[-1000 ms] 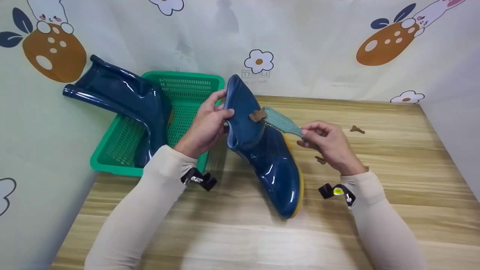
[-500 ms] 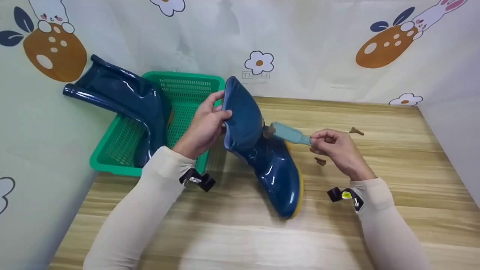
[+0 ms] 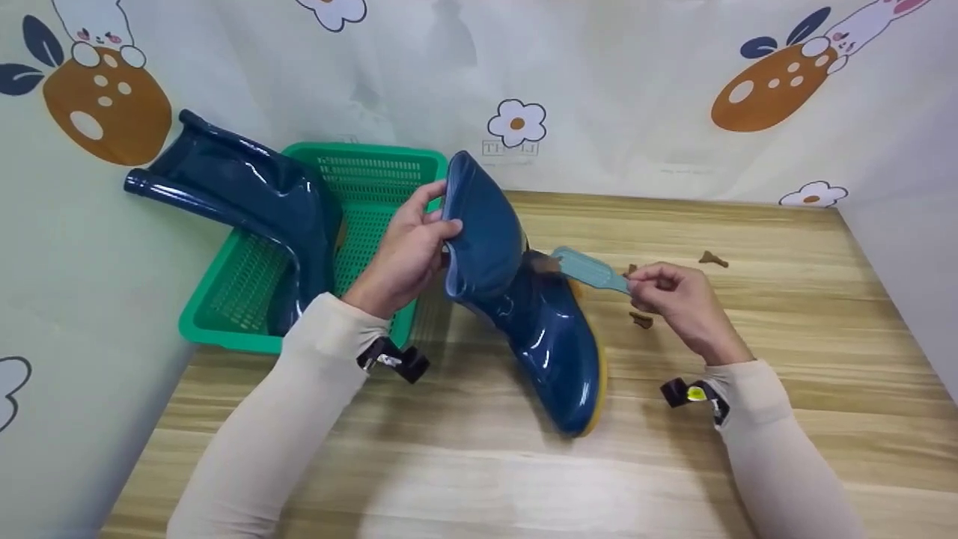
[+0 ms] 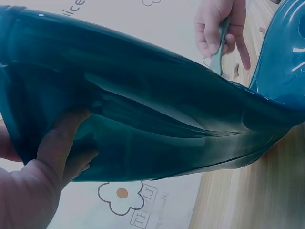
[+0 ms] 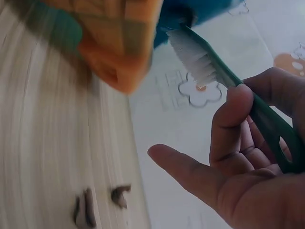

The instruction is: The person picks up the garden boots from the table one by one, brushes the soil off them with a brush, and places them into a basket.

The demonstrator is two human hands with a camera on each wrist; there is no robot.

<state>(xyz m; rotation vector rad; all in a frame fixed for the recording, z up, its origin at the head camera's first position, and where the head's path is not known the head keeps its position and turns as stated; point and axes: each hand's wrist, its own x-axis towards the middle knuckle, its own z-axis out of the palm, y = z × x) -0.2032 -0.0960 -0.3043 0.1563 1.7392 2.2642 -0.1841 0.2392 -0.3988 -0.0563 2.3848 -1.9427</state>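
Observation:
My left hand (image 3: 408,251) grips the top opening of a dark blue rubber boot (image 3: 550,337), thumb over the rim. The boot leans toward me, toe near the table and its yellow sole (image 5: 119,38) facing right. My right hand (image 3: 677,303) pinches the handle of a green scrubbing brush (image 3: 591,271); white bristles (image 5: 193,55) show in the right wrist view. The brush tip is at the back of the boot's ankle, right at a brown mud-like clump (image 3: 545,263). Its handle also shows beyond the boot shaft (image 4: 143,86) in the left wrist view.
A second blue boot (image 3: 254,180) lies tilted in a green plastic basket (image 3: 224,340) at the left, its shaft jutting over the rim. Several brown bits, such as this crumb (image 3: 713,259) and this piece (image 3: 641,320), lie on the wooden table (image 3: 808,389). Patterned sheeting (image 3: 621,90) stands behind.
My right hand has moved the brush down and to the right, from the boot's shaft to the ankle. The brown clump has gone down with it. The shaft has shifted slightly left.

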